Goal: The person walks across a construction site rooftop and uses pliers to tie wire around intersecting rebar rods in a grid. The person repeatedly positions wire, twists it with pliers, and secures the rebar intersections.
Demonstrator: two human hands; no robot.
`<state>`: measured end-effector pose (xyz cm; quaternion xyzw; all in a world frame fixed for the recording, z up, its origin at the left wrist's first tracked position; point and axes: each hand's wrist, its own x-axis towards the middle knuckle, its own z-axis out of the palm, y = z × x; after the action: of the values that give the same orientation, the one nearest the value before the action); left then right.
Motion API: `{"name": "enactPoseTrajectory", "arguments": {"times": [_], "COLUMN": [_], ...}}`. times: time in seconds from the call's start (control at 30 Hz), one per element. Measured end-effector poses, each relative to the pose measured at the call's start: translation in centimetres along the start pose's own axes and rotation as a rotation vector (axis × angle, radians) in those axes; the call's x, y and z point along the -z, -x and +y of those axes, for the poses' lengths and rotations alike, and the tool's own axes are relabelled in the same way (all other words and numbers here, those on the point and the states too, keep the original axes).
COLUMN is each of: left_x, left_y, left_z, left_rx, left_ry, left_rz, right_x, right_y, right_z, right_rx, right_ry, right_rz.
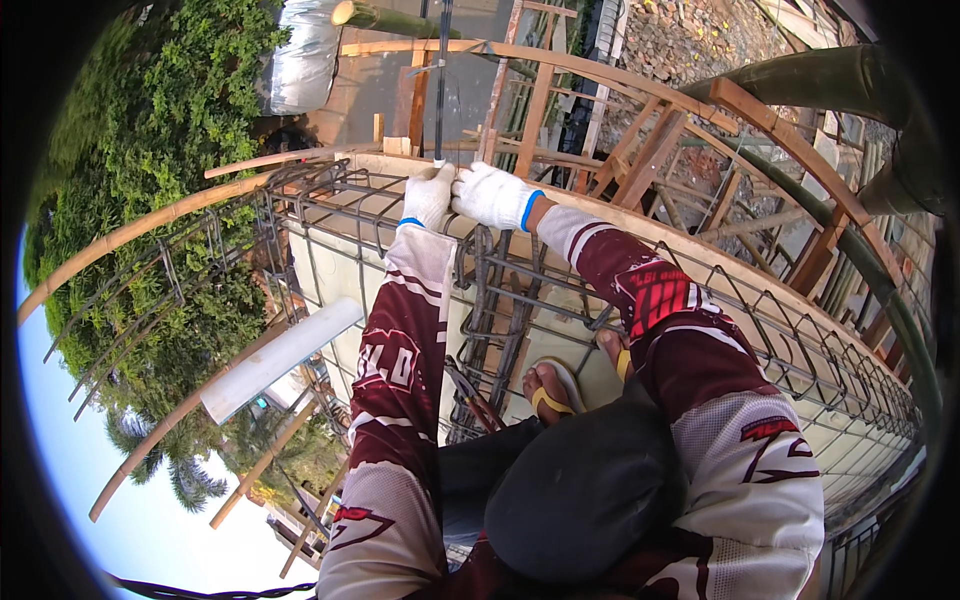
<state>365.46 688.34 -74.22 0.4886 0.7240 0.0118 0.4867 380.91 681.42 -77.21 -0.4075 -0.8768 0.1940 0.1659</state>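
My left hand [429, 197], in a white knit glove with a blue cuff, is closed, its fingertips pointing away from me. Beside it my right hand [496, 196], gloved the same way, has its fingers curled in toward the left one. Whatever they pinch is too small or hidden to name. A dark cable [442, 90] runs from the top of the view down to the left fingertips; whether it is touched I cannot tell. Just below the hands, a cage of steel rebar [490, 290] lies along the inside of a wooden formwork board [620, 220].
My sandalled foot [552, 390] stands on a pale surface among the bars. Bamboo poles [140, 235] and timber props [650, 155] surround the formwork. A white pipe [285, 360] slants at the left. Thick green bamboo [820, 85] crosses at right. Ground lies far below.
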Motion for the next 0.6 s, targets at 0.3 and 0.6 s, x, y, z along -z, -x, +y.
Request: {"name": "enactPoseTrajectory", "arguments": {"times": [0.3,0.6], "left_x": [-1.0,-1.0], "left_y": [0.0,-1.1], "left_z": [-0.4,-1.6], "left_rx": [-0.009,-0.066], "left_ry": [0.034,-0.098], "left_rz": [-0.123,0.214], "right_x": [-1.1,-2.7], "right_y": [0.6,0.7], "right_z": [0.1,0.6], "right_rx": [-0.294,-0.599], "right_ry": [-0.432,-0.658], "right_rz": [-0.093,0.031]}}
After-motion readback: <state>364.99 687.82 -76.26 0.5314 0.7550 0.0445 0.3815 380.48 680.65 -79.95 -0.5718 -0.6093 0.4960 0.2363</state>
